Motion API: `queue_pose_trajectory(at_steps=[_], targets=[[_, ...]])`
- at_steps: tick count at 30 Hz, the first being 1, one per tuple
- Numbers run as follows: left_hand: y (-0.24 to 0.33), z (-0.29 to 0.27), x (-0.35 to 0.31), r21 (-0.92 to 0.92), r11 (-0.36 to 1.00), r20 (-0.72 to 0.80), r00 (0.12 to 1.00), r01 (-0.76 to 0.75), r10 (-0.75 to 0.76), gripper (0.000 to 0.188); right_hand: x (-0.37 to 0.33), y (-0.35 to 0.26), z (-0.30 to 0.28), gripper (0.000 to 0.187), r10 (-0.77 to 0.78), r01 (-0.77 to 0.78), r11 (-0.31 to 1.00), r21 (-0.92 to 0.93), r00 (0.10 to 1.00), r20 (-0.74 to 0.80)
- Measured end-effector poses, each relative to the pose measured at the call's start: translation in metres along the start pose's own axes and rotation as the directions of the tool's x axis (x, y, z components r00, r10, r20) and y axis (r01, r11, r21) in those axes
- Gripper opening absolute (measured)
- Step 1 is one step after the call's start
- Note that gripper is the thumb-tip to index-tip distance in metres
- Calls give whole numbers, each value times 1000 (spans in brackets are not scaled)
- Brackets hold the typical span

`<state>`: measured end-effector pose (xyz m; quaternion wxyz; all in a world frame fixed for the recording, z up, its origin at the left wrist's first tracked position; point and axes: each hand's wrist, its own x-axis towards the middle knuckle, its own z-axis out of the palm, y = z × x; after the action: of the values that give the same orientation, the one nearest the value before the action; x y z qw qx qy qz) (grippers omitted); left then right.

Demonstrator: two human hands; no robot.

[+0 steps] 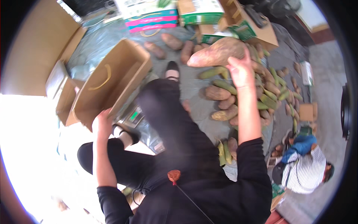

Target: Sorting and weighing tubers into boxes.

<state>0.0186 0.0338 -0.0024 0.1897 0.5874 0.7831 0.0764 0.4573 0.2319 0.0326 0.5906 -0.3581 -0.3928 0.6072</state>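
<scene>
My right hand (240, 67) grips a large pinkish-brown sweet potato (218, 51) by its right end, above the other roots on the floor. My left hand (102, 123) is closed on the near edge of an open cardboard box (123, 71) with a yellow cord handle. The box is tilted and I see no produce in the part of its inside that shows. Close by the box is a scale (133, 115) with a lit green display. Beneath my right arm lie several sweet potatoes (218, 93) and long green radishes (225, 86).
Printed cartons (151, 20) stand at the far side, next to an open brown box (266, 33). A large cardboard panel (37, 44) rises at far left. On the right a person in a striped shirt (305, 170) sits beyond the produce pile. Grey sheeting (201, 108) covers the floor.
</scene>
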Motion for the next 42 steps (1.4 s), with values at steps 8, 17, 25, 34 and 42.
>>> queue_pose_trajectory(at_steps=[8, 17, 25, 34, 42], targets=[[6, -3, -1, 5, 1000, 26, 1000, 7, -7, 34, 28, -34, 231, 53, 133, 88, 918, -386, 850, 509], [9, -6, 0, 46, 999, 92, 996, -24, 20, 30, 2, 171, 322, 76, 468, 735, 421, -531, 326, 821], [11, -3, -3, -31, 997, 118, 991, -64, 67, 22, -59, 287, 342, 30, 829, 789, 156, -594, 222, 513], [13, -1, 1, -48, 997, 81, 994, -66, 70, 31, -29, 262, 352, 33, 766, 834, 371, -408, -27, 642], [9, 1, 4, -54, 994, 87, 991, -95, 99, 30, 59, 51, 234, 43, 121, 619, 665, -418, 463, 878]])
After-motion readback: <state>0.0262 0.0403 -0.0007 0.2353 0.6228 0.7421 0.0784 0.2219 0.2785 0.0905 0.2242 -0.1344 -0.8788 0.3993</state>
